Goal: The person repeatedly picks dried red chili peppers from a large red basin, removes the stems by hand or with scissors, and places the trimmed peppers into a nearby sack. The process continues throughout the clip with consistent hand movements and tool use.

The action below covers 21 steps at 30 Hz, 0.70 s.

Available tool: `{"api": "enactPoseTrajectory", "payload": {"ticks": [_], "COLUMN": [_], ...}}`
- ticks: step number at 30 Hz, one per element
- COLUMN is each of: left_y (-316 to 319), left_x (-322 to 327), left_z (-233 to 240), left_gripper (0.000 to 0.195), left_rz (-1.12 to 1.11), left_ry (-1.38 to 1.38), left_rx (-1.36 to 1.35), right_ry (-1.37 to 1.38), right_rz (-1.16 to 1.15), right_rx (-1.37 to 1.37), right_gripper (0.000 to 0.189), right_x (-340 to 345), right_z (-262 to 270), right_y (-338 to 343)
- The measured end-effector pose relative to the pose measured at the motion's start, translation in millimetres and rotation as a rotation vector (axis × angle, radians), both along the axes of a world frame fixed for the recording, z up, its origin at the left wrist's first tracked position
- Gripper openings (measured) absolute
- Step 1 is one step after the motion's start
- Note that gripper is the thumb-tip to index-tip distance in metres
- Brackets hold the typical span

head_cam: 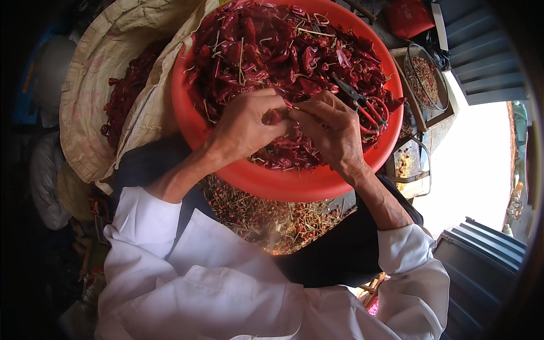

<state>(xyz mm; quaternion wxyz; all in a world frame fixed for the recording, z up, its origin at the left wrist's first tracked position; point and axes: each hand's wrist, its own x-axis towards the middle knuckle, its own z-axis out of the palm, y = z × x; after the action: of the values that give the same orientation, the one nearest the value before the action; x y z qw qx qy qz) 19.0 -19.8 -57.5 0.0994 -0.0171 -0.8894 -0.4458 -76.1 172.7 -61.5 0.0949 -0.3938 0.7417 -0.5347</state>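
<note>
A large red plastic basin (272,188) is heaped with dried red chili peppers (250,55), some with pale stems. Over the heap, my left hand (255,123) pinches a dried red chili pepper (288,104) between thumb and fingers. Opposite it, my right hand (333,127) grips the same pepper's end, where a small pale tip shows. The fingertips of both hands nearly meet, and most of this pepper is hidden by them. Just beyond my right hand lies a pair of scissors (349,88) with dark blades and red-wrapped handles, resting on the chilies.
Left of the basin, an open woven sack (91,106) holds more dried chilies. Stems and seeds (272,216) cover the floor below. At right are a wire-rimmed basket (426,83) of scraps, a metal-handled container (408,165) and a corrugated metal panel (484,55).
</note>
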Motion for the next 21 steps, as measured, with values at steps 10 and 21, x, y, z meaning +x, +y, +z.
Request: {"api": "enactPoseTrajectory", "payload": {"ticks": [10,21], "left_y": [6,9], "left_x": [-1,1], "left_z": [11,4], "left_gripper": [0.028,0.021], "left_rz": [-0.038,-0.053], "left_ry": [0.018,0.04], "left_rx": [0.102,0.145], "right_ry": [0.256,0.351], "right_rz": [0.084,0.053], "right_rx": [-0.037,0.022], "right_gripper": [0.019,0.015], "right_x": [-5,-3], "right_z": [11,19], "right_y": [2,5]}}
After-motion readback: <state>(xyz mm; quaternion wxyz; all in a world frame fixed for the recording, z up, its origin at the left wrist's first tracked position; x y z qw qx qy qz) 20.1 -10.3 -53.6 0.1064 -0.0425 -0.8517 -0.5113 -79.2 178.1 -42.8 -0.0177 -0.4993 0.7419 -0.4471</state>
